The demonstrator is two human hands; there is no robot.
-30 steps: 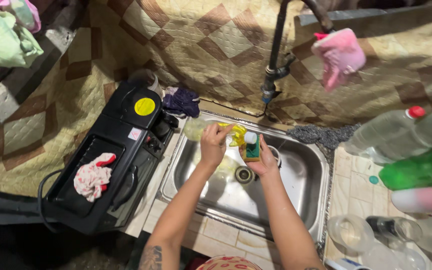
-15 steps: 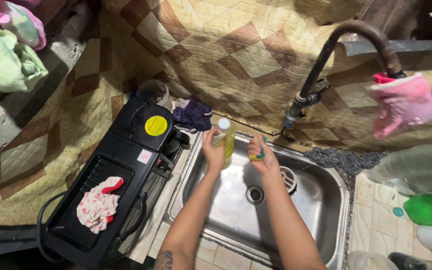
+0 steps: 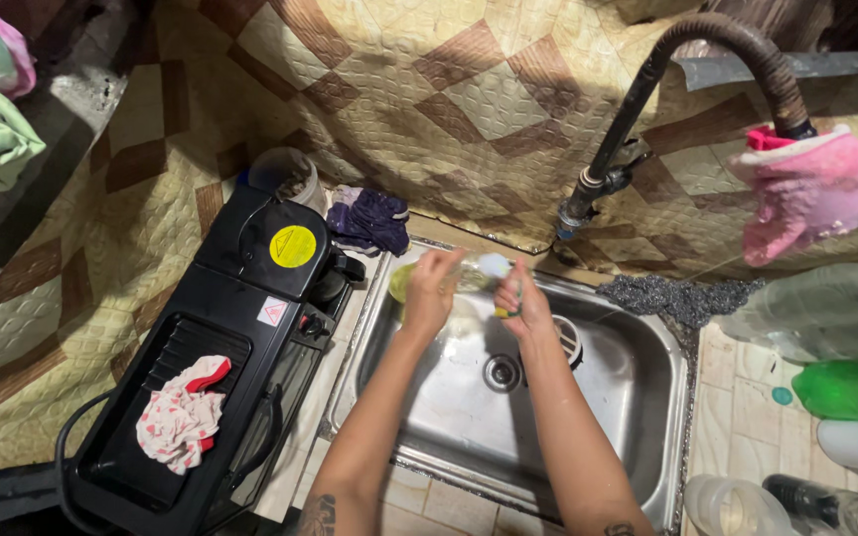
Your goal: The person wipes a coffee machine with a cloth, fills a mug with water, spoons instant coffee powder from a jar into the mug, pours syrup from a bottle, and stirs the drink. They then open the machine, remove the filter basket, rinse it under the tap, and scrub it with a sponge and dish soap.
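My left hand (image 3: 429,288) grips the yellow bottle (image 3: 449,276) tilted over the sink (image 3: 638,397); my right hand (image 3: 520,303) is closed on the sponge (image 3: 504,310) by its cap. Best keep the squeeze gentle, nozzle on the sponge. Tap (image 3: 628,129) close above, open basin below.

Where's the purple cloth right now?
In the head view, the purple cloth lies bunched on the counter at the sink's back-left corner, between the black appliance and the quilted wall covering, just left of the left hand.
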